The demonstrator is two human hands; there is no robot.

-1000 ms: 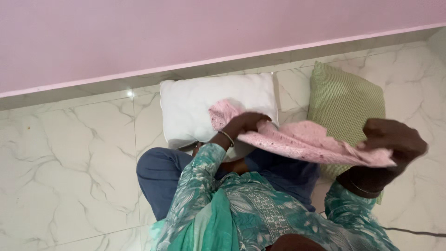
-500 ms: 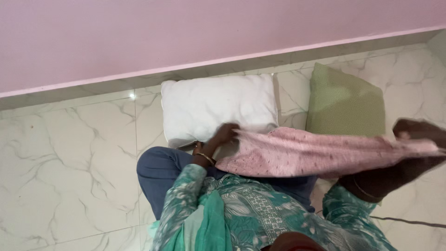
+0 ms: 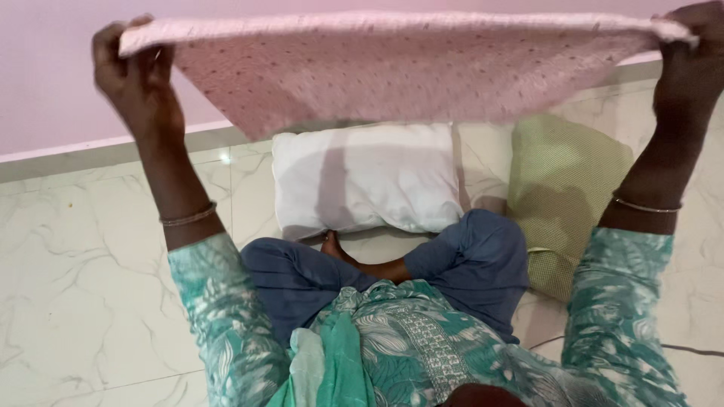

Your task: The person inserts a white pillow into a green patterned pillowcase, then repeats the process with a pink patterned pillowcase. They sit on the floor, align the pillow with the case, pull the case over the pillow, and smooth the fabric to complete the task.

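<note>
So the big change here: a second ago the pink dotted pillowcase [image 3: 392,68] was bunched up low over the person's lap, and now it's lifted way up and stretched out flat across the top of the view. The left hand [image 3: 136,79] is clenched on the left corner and the right hand [image 3: 690,53] is clenched on the right corner, both arms raised and spread wide apart. The cloth is a bit motion-blurred, so it looks like it's mid-shake. Going by that, the cover is being opened out and straightened rather than just handled in a heap, and it isn't on anything yet. As for what holds what: the pillowcase is the only container-ish thing here, and it hangs limp and flat, so it looks empty, though its open end can't be made out. The bare white pillow [image 3: 366,177] lies on the marble floor [image 3: 90,256] right in front of the crossed legs, below the cloth and apart from it. A green cushion [image 3: 566,173] sits just beside the pillow on the right, already in its own cover.
</note>
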